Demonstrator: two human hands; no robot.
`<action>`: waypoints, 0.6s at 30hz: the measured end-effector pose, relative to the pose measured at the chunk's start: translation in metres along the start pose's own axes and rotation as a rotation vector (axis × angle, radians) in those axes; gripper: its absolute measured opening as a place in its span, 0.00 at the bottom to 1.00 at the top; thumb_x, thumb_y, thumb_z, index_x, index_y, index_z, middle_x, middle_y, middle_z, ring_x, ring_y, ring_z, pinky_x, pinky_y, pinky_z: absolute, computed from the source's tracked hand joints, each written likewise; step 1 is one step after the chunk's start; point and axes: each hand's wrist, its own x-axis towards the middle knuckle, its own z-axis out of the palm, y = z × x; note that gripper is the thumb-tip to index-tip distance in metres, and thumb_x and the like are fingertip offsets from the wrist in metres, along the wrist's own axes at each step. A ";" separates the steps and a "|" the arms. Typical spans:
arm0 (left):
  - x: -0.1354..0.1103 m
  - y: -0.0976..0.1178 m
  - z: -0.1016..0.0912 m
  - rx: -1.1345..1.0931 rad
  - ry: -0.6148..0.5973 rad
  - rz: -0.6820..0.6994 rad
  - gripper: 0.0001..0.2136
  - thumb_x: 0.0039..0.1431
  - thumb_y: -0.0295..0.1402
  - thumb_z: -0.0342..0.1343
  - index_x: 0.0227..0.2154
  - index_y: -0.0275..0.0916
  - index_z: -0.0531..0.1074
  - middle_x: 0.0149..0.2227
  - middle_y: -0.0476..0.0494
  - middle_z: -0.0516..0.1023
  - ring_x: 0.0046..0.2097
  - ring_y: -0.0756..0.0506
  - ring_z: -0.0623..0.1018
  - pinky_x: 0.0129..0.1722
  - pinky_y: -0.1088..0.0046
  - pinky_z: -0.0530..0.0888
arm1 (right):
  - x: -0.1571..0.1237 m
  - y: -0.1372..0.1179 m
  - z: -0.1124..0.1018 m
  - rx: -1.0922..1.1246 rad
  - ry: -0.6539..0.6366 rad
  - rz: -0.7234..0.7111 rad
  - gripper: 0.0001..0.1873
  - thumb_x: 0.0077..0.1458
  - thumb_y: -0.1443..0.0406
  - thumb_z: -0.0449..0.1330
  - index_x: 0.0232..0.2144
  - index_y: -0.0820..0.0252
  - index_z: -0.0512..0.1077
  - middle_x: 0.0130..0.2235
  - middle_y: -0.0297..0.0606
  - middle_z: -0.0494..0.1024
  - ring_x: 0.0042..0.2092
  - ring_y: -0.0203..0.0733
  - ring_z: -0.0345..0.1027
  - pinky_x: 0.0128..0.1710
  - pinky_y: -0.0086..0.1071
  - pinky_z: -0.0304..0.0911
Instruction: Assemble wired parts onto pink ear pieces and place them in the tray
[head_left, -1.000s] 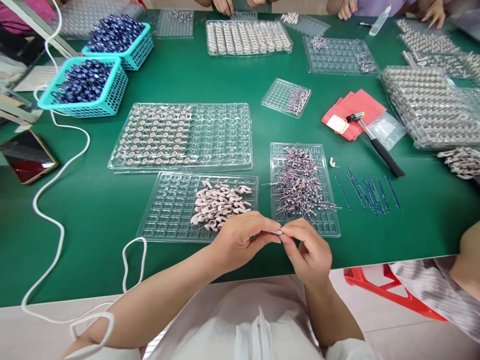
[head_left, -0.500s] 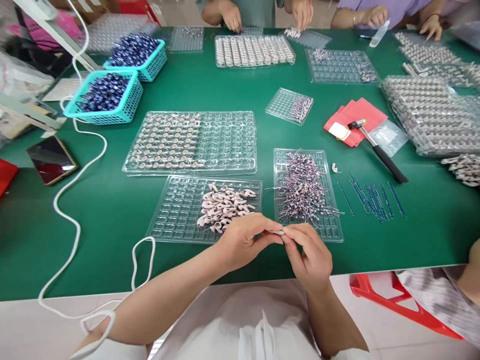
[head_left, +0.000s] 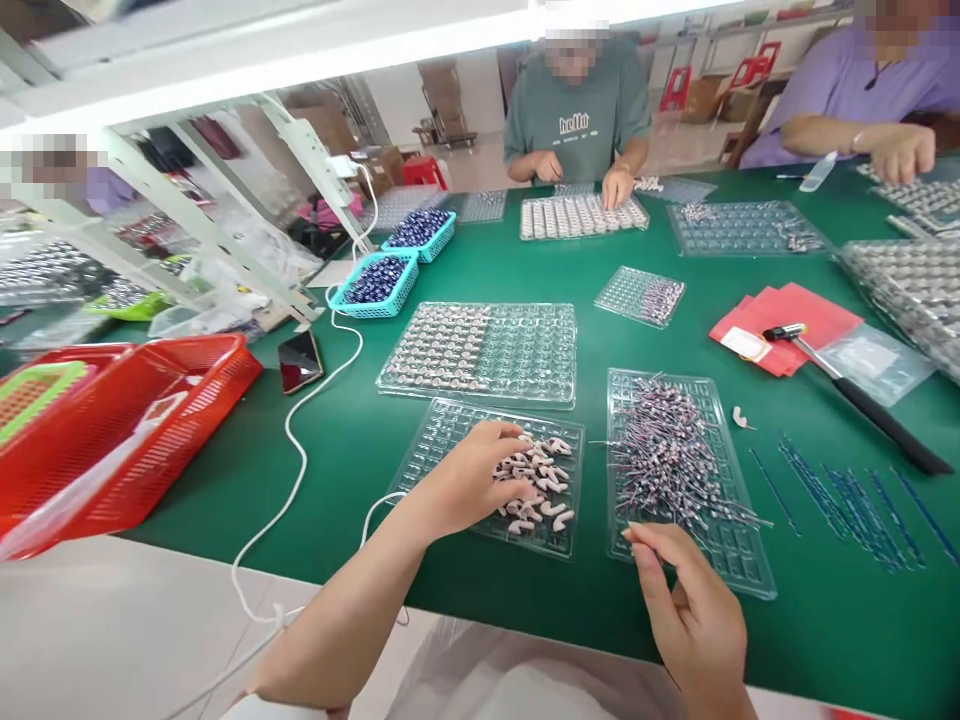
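Observation:
My left hand [head_left: 457, 490] is open, fingers and thumb apart, over a pile of small pale curved pieces that look like earbud shells [head_left: 536, 475]. They lie in a clear plastic tray [head_left: 427, 450]; part of the pile is hidden under the hand. My right hand [head_left: 694, 605] has thumb and forefinger pinched together at the near edge of another clear tray [head_left: 739, 560]. Whatever is between those fingertips is too small to make out. That tray holds a heap of small parts with thin wires [head_left: 664, 450].
Behind lies a larger clear tray [head_left: 529, 350], its left half filled with pale pieces. To the right are a hammer [head_left: 885, 410], red sheets [head_left: 795, 320] and blue strips [head_left: 855, 510]. A phone [head_left: 301, 361], white cable [head_left: 289, 440] and red basket [head_left: 187, 420] are left. Co-workers sit opposite.
My hands have parted from where they met over a small pale piece. The left has moved over the shell pile, which is more spread out; the camera view has tilted up and left.

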 end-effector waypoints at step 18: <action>0.081 -0.099 -0.033 0.211 0.130 -0.431 0.10 0.59 0.38 0.58 0.38 0.38 0.78 0.44 0.38 0.82 0.43 0.38 0.80 0.40 0.67 0.73 | 0.000 0.000 0.004 0.045 -0.030 -0.023 0.11 0.62 0.71 0.58 0.44 0.54 0.75 0.38 0.37 0.81 0.37 0.39 0.77 0.37 0.32 0.72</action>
